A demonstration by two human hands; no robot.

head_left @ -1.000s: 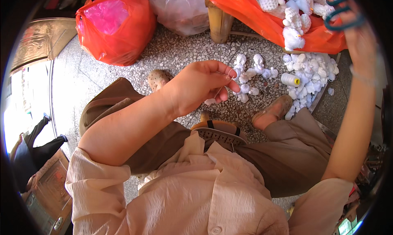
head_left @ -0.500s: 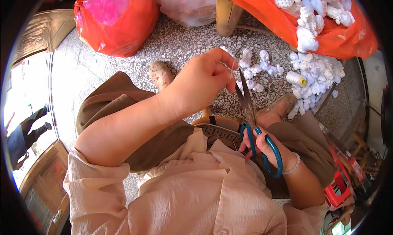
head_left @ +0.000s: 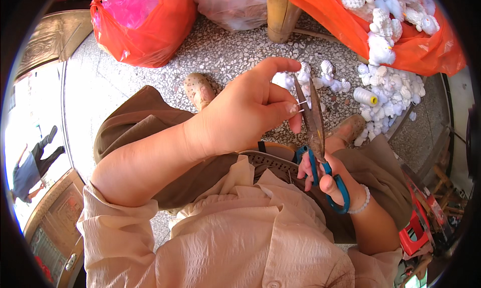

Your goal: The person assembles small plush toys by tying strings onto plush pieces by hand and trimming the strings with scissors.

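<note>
My left hand [head_left: 245, 105] is raised over my lap, its thumb pinched against the fingers while the index finger stretches out. Short ends of white thread [head_left: 302, 104] stick out from that pinch. In my right hand [head_left: 336, 175] is a pair of scissors [head_left: 314, 125] with blue handles and dark, worn blades. The blades point up and stand a little apart, right by the left fingertips and the thread ends. Beyond the blades, small white crocheted pieces [head_left: 328, 76] lie on the floor. Part of the thread is hidden by my left fingers.
A pile of white crocheted pieces [head_left: 393, 90] lies at right, with a white thread spool [head_left: 365, 96] on it. An orange bag [head_left: 330, 17] spills more above. Another orange bag [head_left: 145, 32] stands far left, beside a bamboo leg [head_left: 281, 20]. A perforated basket [head_left: 270, 160] sits between my knees.
My left index finger has straightened away from the thumb, and thread ends now show at the thumb. The scissors have shifted slightly right, their blades nearer upright.
</note>
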